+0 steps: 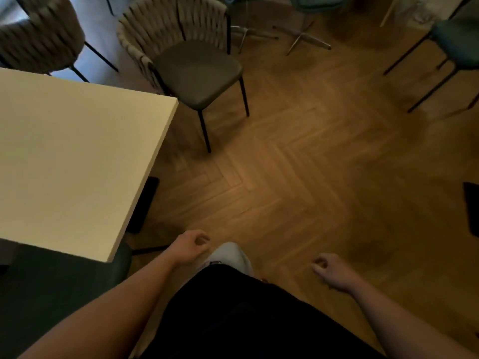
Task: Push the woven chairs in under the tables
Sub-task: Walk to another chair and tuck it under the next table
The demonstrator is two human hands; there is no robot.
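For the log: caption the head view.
Left hand and right hand empty; woven chair not yet under the white table.

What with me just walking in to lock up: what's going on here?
A person stands beside the table, left hand and right hand hanging loose, holding nothing. A woven chair stands pulled out past the table's far corner, not yet pushed in. A second woven chair sits behind the far edge.

The woven chair (181,47) has a strap-woven cloth back, a smooth matt seat and thin dark metal legs. The bench (77,151) top is smooth, matt cream; the floor (298,164) is herringbone wood.
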